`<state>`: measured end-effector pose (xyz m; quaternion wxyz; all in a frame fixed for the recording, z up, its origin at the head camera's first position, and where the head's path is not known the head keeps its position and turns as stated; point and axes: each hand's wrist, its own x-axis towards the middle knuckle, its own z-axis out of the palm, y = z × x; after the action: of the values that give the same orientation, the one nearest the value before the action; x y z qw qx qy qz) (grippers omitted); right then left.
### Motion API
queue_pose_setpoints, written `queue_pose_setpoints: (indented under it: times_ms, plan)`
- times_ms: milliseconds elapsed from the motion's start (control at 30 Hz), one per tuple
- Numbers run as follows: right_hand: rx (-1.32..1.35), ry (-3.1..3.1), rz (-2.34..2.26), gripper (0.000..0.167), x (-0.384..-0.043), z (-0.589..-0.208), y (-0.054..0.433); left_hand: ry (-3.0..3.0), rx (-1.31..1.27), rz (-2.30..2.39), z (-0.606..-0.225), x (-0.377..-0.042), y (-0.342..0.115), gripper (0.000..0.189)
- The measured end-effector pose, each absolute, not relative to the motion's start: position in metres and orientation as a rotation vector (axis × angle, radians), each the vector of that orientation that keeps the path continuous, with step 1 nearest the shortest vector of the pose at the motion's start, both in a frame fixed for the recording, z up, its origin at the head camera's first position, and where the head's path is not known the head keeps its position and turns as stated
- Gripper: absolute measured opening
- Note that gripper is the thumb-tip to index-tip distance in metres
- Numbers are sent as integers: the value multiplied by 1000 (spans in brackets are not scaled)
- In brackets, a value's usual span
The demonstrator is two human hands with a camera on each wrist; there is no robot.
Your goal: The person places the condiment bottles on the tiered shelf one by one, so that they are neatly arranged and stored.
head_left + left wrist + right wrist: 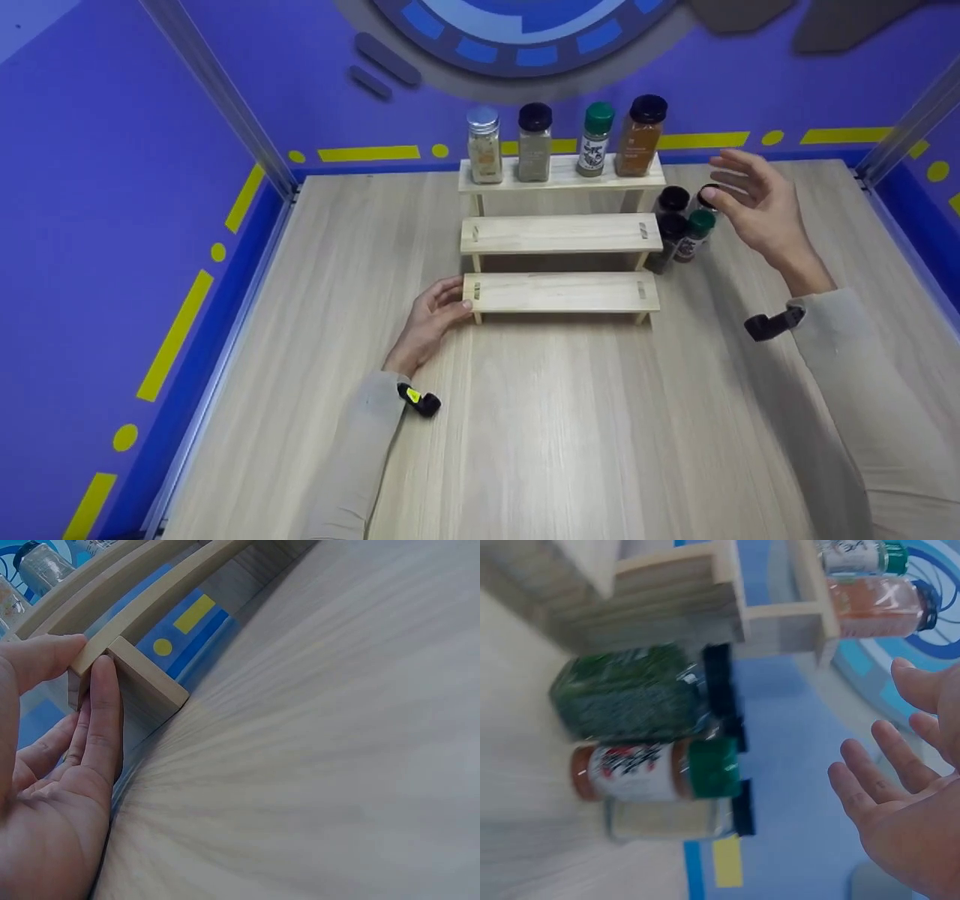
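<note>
Rack [561,292] (pale wood, three stepped tiers) is sitting braced by left hand [433,315], fingers [101,716] straight; right hand [757,199] is hovering spread.

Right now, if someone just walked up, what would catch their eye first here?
A three-step wooden rack stands mid-table with four spice jars lined along its top step. The left hand rests against the lowest step's left end, while the open right hand hovers over a cluster of jars beside the rack's right end.
</note>
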<state>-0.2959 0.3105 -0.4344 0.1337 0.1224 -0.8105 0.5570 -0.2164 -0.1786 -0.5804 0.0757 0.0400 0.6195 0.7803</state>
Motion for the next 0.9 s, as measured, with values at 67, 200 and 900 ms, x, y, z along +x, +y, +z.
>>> queue_pose_setpoints:
  times_ms: [67, 200, 900]
  plan:
    - [350, -2355, 1613, 57, -295, -443, 315, 1871, 130, 2325, -580, -216, -179, 57]
    - [349, -2378, 1619, 56, -294, -461, 322, 1880, 138, 2318, -578, -216, -178, 56]
    - [172, -2560, 1511, 60, -296, -518, 326, 1864, 79, 2331, -578, -215, -178, 56]
